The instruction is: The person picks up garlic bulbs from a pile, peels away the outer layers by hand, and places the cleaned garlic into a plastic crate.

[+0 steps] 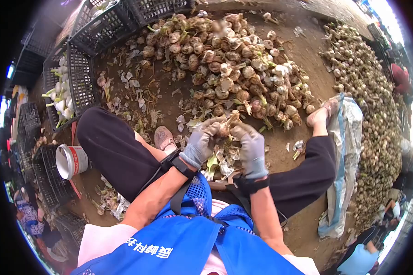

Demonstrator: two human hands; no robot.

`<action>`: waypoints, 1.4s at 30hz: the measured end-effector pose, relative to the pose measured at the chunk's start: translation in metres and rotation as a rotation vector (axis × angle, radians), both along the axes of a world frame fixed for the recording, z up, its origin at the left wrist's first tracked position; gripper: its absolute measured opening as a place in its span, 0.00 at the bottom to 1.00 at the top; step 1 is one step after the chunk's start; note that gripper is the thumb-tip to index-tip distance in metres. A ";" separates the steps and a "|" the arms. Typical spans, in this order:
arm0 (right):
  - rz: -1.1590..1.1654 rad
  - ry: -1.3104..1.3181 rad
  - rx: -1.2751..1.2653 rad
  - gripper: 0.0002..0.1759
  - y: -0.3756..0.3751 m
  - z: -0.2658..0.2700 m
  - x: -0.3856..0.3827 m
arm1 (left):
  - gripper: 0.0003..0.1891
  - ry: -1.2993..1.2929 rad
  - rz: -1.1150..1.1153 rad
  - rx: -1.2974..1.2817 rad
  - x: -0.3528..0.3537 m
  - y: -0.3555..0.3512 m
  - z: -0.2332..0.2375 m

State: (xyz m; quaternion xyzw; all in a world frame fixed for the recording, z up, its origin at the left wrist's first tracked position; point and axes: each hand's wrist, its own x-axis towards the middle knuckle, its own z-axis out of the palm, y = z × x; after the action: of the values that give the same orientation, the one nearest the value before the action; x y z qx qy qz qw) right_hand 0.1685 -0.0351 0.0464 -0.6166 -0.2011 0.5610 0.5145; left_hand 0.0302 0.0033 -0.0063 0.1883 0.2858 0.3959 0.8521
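Note:
A dirt-brown garlic bulb (225,129) is held up between my two gloved hands, in front of my lap. My left hand (202,141), in a grey work glove, has its fingers closed round the bulb's left side. On the other side, the bent fingers of my right hand (251,149), gloved the same way, pinch the bulb near its dry stem end. Just beyond the hands lies a large heap of unpeeled garlic (234,64) on the ground. Loose garlic skins (222,165) lie below the hands, between my legs.
Black plastic crates (85,68) stand at the left, one with cleaned white garlic (62,94). A white bucket (71,161) is beside my left knee. A woven sack (344,160) lies by my right leg, before a second garlic heap (376,123). Other people sit at both edges.

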 end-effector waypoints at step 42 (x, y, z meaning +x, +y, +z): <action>-0.016 0.771 0.197 0.30 -0.006 -0.011 0.004 | 0.14 -0.252 -0.079 -0.344 -0.010 0.001 0.004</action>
State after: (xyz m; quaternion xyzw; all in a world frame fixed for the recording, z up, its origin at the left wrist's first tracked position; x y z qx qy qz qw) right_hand 0.1728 -0.0410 0.0353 -0.3100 -0.0415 0.7253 0.6133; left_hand 0.0206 0.0041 -0.0022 -0.0001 0.2329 0.3281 0.9155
